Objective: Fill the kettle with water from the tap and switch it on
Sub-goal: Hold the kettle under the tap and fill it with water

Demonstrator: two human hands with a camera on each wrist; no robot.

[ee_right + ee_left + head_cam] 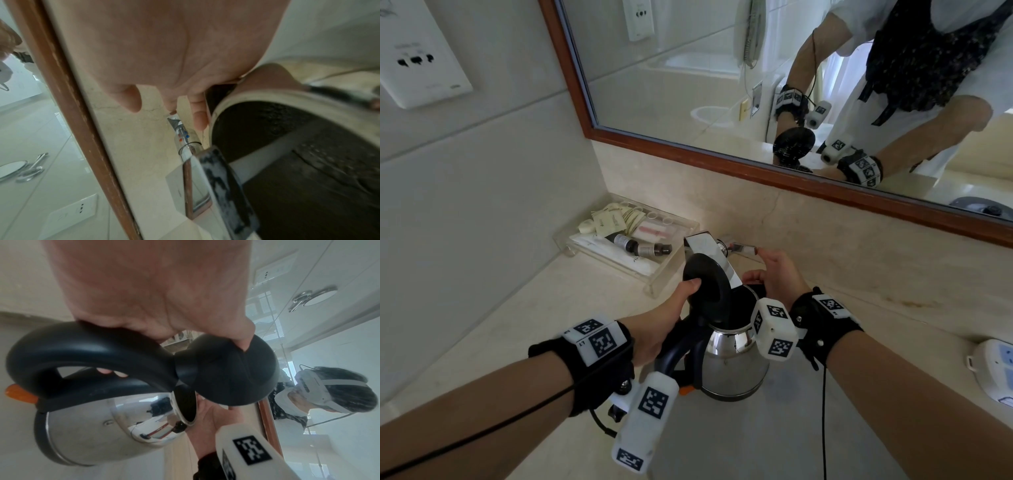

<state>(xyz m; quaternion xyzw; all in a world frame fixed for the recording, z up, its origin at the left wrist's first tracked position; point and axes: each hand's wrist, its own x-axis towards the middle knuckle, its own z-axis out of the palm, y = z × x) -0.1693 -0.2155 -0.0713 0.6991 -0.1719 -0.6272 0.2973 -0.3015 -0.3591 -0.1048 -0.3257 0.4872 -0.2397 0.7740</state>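
Note:
A steel kettle (734,363) with a black handle is held under the chrome tap spout (710,255). Its black lid (705,282) stands open, and the spout reaches over the opening. My left hand (671,310) grips the handle (82,350) with the thumb pressing against the lid (226,374). An orange switch (19,393) sits at the foot of the handle. My right hand (774,270) is behind the kettle with its fingers extended. One fingertip touches the end of the tap lever (175,121), which carries red and blue dots. No water stream shows.
A clear tray (671,263) of toiletries stands left of the tap on the marble counter (517,325). A wood-framed mirror (722,152) runs along the back wall. A wall socket (417,61) is at upper left and a white device (993,373) lies at far right.

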